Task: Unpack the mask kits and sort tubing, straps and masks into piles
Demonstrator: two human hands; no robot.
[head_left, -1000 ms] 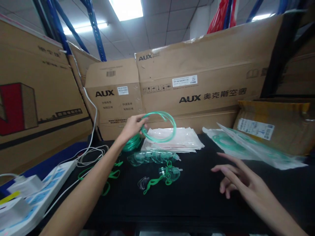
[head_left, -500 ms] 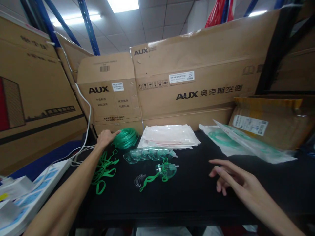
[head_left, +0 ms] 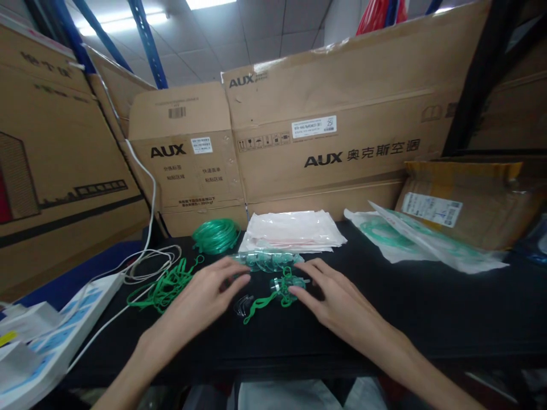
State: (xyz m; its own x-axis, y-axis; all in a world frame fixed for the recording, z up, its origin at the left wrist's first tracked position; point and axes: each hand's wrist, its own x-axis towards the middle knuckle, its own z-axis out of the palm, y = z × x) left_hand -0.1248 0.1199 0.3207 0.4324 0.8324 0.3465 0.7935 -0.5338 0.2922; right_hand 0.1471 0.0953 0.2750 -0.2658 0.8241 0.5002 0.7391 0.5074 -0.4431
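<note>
My left hand [head_left: 211, 287] hovers left of the middle, thumb and fingers apart with nothing between them. Beside it lie a few thin clear strips [head_left: 243, 306], probably nose clips. A clear green oxygen mask [head_left: 287, 287] with a green elastic strap [head_left: 260, 307] sits between my hands. Over its right end reaches my right hand [head_left: 335, 290], thumb and fingers spread; whether they touch the mask I cannot tell. Behind it stretches a row of nested clear masks [head_left: 269, 261], its left end partly covered by my left hand. Loose green elastic straps [head_left: 166, 287] are heaped to the left.
A coil of green tubing [head_left: 216, 236] and a stack of white bags [head_left: 294, 230] stand at the back. Bagged tubing [head_left: 384, 233] lies right, before a carton [head_left: 453, 202]. Left are a power strip [head_left: 60, 330] and white cables [head_left: 149, 265]. Cardboard [head_left: 325, 131] walls the back.
My left hand has left the coil of tubing and come toward the middle. From the right, my right hand has moved left to the single mask. The loose straps now lie farther left.
</note>
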